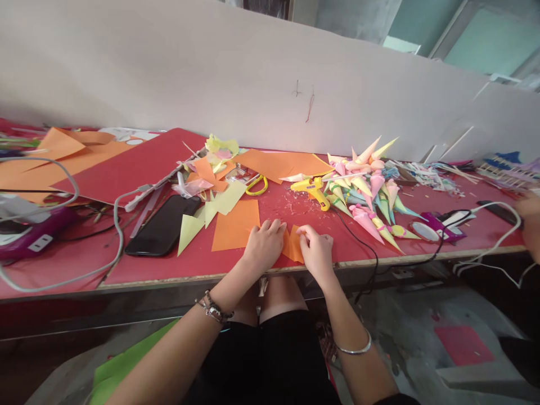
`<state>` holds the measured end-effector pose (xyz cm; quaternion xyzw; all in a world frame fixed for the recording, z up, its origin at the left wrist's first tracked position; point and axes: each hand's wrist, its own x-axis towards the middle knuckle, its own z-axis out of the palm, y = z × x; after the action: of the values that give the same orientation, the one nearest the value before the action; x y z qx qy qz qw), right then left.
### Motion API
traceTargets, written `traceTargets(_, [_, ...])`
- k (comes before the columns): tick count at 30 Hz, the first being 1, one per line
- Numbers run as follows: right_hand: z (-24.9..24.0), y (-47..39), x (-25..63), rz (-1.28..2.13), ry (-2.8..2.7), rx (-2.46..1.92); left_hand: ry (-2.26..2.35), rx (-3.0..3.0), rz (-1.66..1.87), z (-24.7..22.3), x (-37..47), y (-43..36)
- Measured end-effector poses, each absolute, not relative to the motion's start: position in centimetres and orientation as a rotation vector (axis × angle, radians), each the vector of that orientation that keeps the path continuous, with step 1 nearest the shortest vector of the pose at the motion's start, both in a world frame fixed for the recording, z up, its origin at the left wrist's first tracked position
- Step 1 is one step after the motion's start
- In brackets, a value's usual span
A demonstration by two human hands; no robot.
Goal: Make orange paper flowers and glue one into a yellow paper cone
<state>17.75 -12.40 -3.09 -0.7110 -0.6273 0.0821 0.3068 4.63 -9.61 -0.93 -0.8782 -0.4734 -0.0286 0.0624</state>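
A small orange paper piece [292, 245] with creases lies between my hands near the table's front edge. My left hand [265, 244] rests over its left side, fingers bent and close together. At its right side my right hand [315, 247] pinches the paper's edge between thumb and curled fingers. Just left of my left hand lies a larger orange sheet [232, 226], with pale yellow pieces [230, 198] overlapping its top. A yellow glue gun [313, 190] sits on the red table [280, 209] behind my right hand.
Beyond the gun is a pile of pastel paper cones [371, 188]. Yellow-handled scissors [257, 185] lie behind the papers. A black phone [163, 226] is at left, near white cables [119, 225]. A red board [139, 163] leans behind. Another person's blurred hand [530, 219] shows at far right.
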Motion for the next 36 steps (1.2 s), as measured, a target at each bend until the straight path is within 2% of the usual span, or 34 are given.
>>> traceTargets(10, [-2.8,-14.2,17.7,0.400,-1.585,-1.771,-1.440,-2.618,-0.106,-1.2,4.7,-9.7])
traceTargets(27, [-2.8,-17.1,19.3,0.156,-1.587,-1.885,-1.444,-2.607,-0.081,-1.3,4.8,-9.7])
traceTargets(36, [-3.4,-18.3,22.8,0.360,-1.430,-1.691,-1.442,-2.606,-0.245,-1.9,4.4,-9.6])
